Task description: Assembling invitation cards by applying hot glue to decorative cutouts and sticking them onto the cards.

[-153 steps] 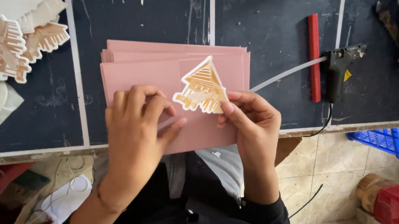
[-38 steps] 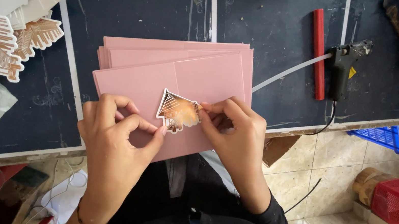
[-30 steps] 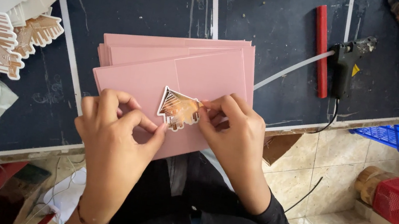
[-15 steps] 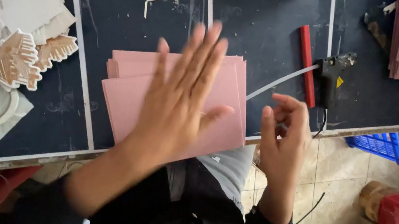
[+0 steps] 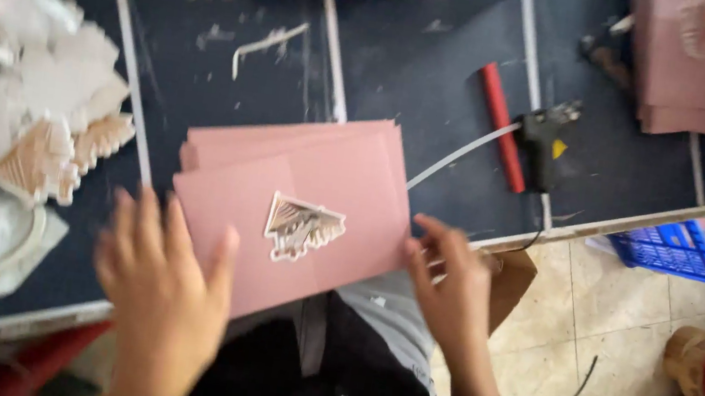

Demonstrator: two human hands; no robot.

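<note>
A triangular cut-out ornament point(image 5: 302, 226) lies flat near the middle of the top pink card point(image 5: 297, 209), neither hand on it. The card tops a small stack that overhangs the near edge of the dark tabletop point(image 5: 407, 60), within easy reach of both hands. The left hand point(image 5: 164, 282), blurred, is at the card's lower left corner, fingers spread and holding nothing; the right hand point(image 5: 448, 283) is at the right edge, fingers loosely apart, seemingly steadying it. More cut-outs point(image 5: 41, 148) wait at the left; a glue gun point(image 5: 546, 142) lies at the right.
</note>
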